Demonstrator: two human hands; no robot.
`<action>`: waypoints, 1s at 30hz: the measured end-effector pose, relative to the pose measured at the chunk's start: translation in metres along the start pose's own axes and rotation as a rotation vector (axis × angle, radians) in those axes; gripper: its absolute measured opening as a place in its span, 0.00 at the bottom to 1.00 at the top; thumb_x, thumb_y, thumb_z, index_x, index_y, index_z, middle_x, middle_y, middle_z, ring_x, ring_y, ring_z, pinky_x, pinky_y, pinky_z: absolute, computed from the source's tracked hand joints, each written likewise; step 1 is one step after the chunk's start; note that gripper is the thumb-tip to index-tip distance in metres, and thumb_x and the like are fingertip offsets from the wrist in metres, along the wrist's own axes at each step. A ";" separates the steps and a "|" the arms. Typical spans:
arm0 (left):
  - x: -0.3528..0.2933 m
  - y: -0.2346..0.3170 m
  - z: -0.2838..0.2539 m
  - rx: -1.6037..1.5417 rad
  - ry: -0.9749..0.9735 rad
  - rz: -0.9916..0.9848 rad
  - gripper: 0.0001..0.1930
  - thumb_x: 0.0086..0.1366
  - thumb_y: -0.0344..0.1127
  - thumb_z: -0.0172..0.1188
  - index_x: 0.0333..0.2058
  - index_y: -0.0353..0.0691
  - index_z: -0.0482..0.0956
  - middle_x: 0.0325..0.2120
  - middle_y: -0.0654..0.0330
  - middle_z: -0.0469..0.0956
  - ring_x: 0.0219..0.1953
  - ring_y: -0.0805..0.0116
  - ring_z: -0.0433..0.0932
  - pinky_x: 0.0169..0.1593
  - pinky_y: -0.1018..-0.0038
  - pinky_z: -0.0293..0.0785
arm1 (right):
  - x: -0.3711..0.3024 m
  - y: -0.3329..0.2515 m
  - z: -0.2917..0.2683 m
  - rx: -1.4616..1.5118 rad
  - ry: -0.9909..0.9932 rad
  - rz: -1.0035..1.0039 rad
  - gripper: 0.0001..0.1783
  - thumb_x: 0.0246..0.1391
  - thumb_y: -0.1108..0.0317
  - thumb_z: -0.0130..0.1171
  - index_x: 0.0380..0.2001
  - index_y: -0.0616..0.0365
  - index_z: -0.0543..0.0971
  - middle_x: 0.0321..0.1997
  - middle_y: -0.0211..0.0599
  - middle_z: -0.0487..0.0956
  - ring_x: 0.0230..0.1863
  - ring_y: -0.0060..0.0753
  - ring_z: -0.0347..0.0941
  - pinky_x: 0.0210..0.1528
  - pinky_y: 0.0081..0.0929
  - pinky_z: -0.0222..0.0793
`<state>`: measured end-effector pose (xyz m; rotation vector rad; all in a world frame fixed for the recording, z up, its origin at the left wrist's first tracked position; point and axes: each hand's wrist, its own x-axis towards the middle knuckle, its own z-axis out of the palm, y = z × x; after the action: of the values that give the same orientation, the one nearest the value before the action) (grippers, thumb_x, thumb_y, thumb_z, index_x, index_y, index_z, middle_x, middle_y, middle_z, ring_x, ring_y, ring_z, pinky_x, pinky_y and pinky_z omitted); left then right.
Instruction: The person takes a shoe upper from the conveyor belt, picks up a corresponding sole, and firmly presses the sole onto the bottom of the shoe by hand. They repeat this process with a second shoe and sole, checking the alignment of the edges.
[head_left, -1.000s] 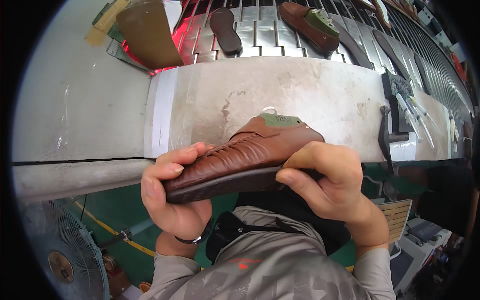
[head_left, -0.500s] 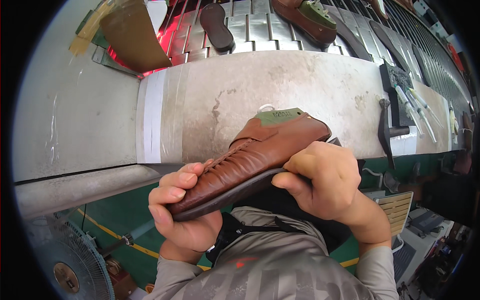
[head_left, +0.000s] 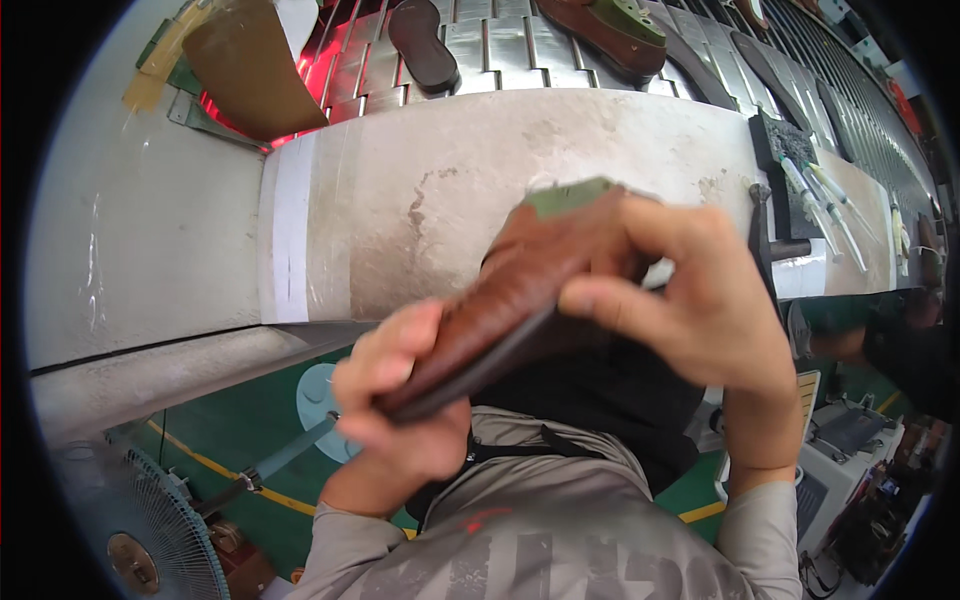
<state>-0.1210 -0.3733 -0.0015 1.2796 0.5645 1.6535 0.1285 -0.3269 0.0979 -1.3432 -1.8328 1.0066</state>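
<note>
A brown leather shoe (head_left: 535, 275) with a dark sole and a green last (head_left: 570, 197) in its opening is held tilted above the bench's near edge. Around its toe, the fingers and thumb of my left hand (head_left: 405, 385) are closed. My right hand (head_left: 690, 290) grips the heel end, its thumb against the side just above the sole and its fingers over the back. Motion blurs the shoe and both hands. Part of the heel is hidden behind my right hand.
On the bench (head_left: 400, 200), a hammer (head_left: 765, 235) and several syringes (head_left: 825, 205) lie at the right by a black block (head_left: 785, 150). Beyond, a conveyor (head_left: 500, 45) carries a loose sole (head_left: 424, 45) and another shoe (head_left: 610, 35). A fan (head_left: 160, 530) stands lower left.
The shoe has been turned and shifted to the right in both hands. My right hand has moved from pinching the sole's edge up around the heel, and my left hand keeps the toe.
</note>
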 end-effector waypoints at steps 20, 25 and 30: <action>-0.011 -0.044 -0.021 0.730 -0.415 0.219 0.31 0.67 0.31 0.73 0.66 0.28 0.75 0.61 0.30 0.78 0.60 0.38 0.84 0.61 0.58 0.83 | 0.011 0.045 -0.016 -0.363 0.060 -0.091 0.25 0.48 0.67 0.80 0.49 0.64 0.87 0.34 0.38 0.86 0.36 0.32 0.83 0.45 0.28 0.78; -0.014 -0.036 -0.013 0.665 -0.331 0.118 0.25 0.66 0.22 0.70 0.62 0.27 0.79 0.60 0.30 0.80 0.59 0.40 0.85 0.61 0.59 0.82 | 0.010 0.044 -0.016 -0.370 0.046 -0.117 0.25 0.49 0.67 0.80 0.49 0.65 0.86 0.34 0.39 0.87 0.37 0.31 0.84 0.46 0.28 0.78; -0.009 -0.034 -0.007 0.612 -0.264 0.058 0.23 0.63 0.23 0.73 0.56 0.27 0.83 0.55 0.35 0.83 0.56 0.47 0.86 0.60 0.62 0.82 | 0.011 0.047 -0.017 -0.365 0.040 -0.138 0.24 0.49 0.67 0.80 0.49 0.65 0.86 0.33 0.38 0.86 0.36 0.31 0.83 0.45 0.28 0.77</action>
<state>-0.1137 -0.3646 -0.0351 1.9352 0.9160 1.3653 0.1618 -0.3045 0.0661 -1.4054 -2.1168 0.5873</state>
